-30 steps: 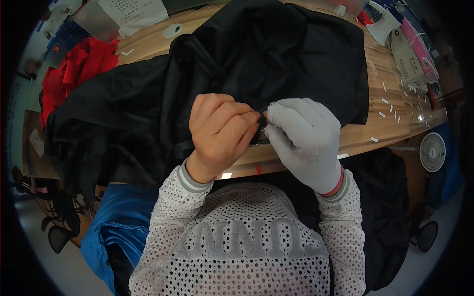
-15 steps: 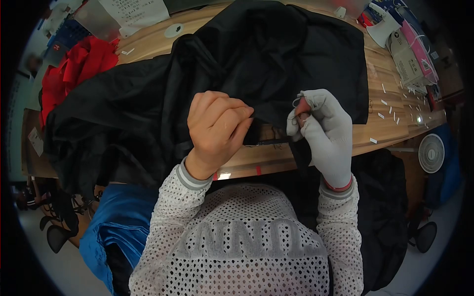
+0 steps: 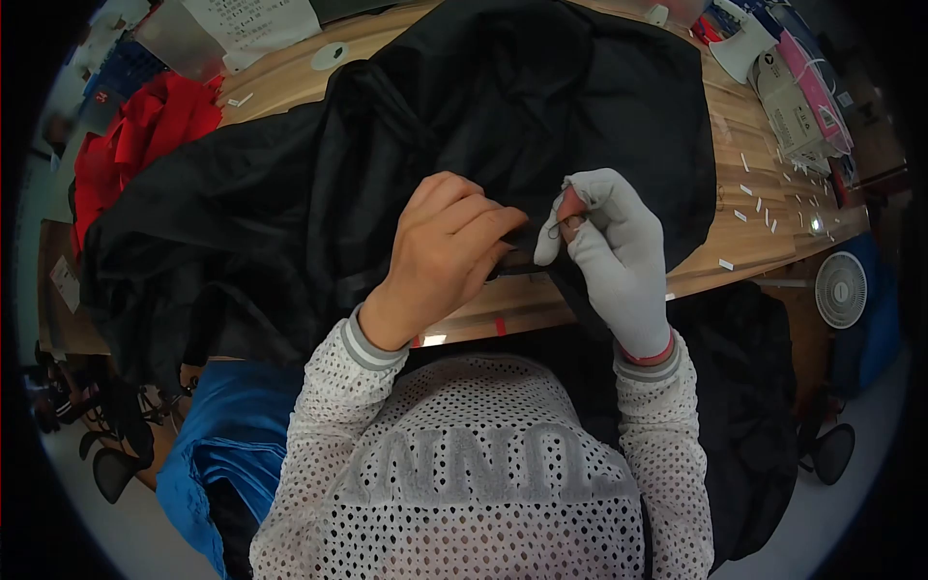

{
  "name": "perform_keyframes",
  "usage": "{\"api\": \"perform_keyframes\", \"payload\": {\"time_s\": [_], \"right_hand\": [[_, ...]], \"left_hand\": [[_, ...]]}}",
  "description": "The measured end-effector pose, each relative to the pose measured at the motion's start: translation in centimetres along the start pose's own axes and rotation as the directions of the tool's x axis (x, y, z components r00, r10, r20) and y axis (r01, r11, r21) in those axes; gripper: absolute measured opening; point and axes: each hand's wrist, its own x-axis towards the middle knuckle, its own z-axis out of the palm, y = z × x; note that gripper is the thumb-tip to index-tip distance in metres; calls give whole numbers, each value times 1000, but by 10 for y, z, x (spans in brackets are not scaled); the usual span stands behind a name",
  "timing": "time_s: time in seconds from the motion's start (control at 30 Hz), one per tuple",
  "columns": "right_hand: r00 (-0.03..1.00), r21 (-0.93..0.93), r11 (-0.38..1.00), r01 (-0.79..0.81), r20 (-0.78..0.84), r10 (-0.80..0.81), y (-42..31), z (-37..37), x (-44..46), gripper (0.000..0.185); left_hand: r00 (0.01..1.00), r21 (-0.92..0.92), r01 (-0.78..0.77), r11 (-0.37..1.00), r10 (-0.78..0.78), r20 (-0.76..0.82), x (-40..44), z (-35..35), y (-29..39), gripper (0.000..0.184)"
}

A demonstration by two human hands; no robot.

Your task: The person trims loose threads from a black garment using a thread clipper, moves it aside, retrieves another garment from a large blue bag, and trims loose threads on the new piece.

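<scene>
My left hand (image 3: 442,244), bare, is curled at the near edge of a large black cloth (image 3: 619,106). Its fingertips lie against the cloth, with a small dark gap between finger and thumb. My right hand (image 3: 609,237), in a white glove with bare thumb and index tips, is pinched closed to the right of it. A thin dark loop shows beside the right fingertips; what it belongs to is too small to tell. The two hands are apart. A narrow dark part of the cloth hangs over the table edge under the right hand.
Red cloth (image 3: 145,140) lies at the left and blue cloth (image 3: 232,416) below it. White scraps (image 3: 742,216) are scattered on the wooden table (image 3: 744,184). A carton (image 3: 788,111) stands at the right, near a small fan (image 3: 841,290). Printed paper (image 3: 256,29) is at the top left.
My hands have drawn apart since a second ago, the right one turning so its bare fingertips show. Lately my left hand has shifted right with its fingers loosened, and the right hand slightly left.
</scene>
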Motion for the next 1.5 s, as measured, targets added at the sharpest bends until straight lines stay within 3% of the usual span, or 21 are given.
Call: {"api": "perform_keyframes", "payload": {"time_s": [0.07, 0.17, 0.2, 0.27, 0.3, 0.37, 0.43, 0.47, 0.5, 0.57, 0.63, 0.7, 0.77, 0.87, 0.97, 1.03, 1.1, 1.17, 1.27, 1.4, 1.5], "right_hand": [[994, -20, 994, 107, 20, -107, 0, 0, -1, 21], [997, 50, 999, -3, 77, 0, 0, 2, 4, 17], [997, 51, 999, -6, 78, 2, 1, 1, 7, 17], [977, -111, 979, -170, 109, 182, 4, 0, 13, 14], [977, -112, 979, -170, 113, 182, 6, -1, 13, 14], [956, -388, 901, -196, 128, 263, 13, -5, 12, 10], [938, -524, 818, -239, 93, 334, 28, -19, -3, 11], [932, -610, 752, -250, 58, 357, 49, -36, -19, 15], [935, -615, 751, -239, 62, 349, 42, -43, -19, 15], [974, -538, 818, -204, -31, 223, 15, -47, -16, 21], [950, -466, 883, 49, -252, -185, -15, -41, -6, 27], [823, -600, 722, 346, -176, -541, -24, -35, -5, 29], [814, -744, 528, 408, 35, -580, -35, -19, -1, 30], [589, -787, 118, 605, 343, -732, -17, -3, 35, 23], [619, -810, -8, 587, 455, -640, -27, 11, 38, 22], [713, -876, -54, 479, 425, -558, -30, 12, 47, 24], [742, -873, 14, 488, 407, -533, -30, 6, 47, 26], [816, -856, 185, 483, 364, -449, -31, 2, 43, 27], [829, -827, 294, 479, 316, -462, -28, 2, 38, 27], [729, -803, 207, 559, 357, -585, -20, -1, 41, 26], [715, -803, 174, 569, 380, -586, -24, 0, 42, 23]], "left_hand": [[997, -30, 3, 1000, -1, 78, -4, -3, -7, 24], [995, -23, -2, 1000, 4, 101, -4, -2, -9, 24], [995, 24, -68, 997, 66, 81, -5, 0, -12, 23], [990, 75, -129, 989, 124, 64, -9, 2, -16, 22], [989, 74, -135, 988, 130, 70, -9, 2, -17, 20], [989, 76, -137, 988, 132, 74, -13, 1, -23, 18], [963, 70, 205, 976, -189, -193, -18, -10, -39, 12], [930, 94, 272, 958, -236, -283, -13, -25, -51, 8], [922, 66, 323, 944, -298, -245, -10, -28, -54, 6], [901, -15, 408, 913, -405, -156, -7, -23, -52, 7], [887, -121, 436, 892, -449, -109, -1, -13, -41, 11], [902, -182, 399, 899, -420, -97, -1, -6, -39, 14], [823, -364, 536, 762, -568, 23, 0, -4, -30, 18], [849, -365, 506, 781, -525, 55, 7, -11, -21, 20], [818, -533, 532, 658, -562, 123, 5, -14, -16, 19], [790, -626, 552, 551, -585, 183, 5, -20, -13, 18], [774, -667, 562, 489, -595, 217, 5, -24, -15, 18], [806, -694, 551, 463, -509, 301, 4, -26, -19, 17], [815, -753, 525, 396, -490, 311, 9, -24, -14, 16], [805, -738, 544, 398, -496, 326, 10, -25, -10, 17], [814, -739, 525, 423, -504, 289, 10, -25, -7, 19]]}}
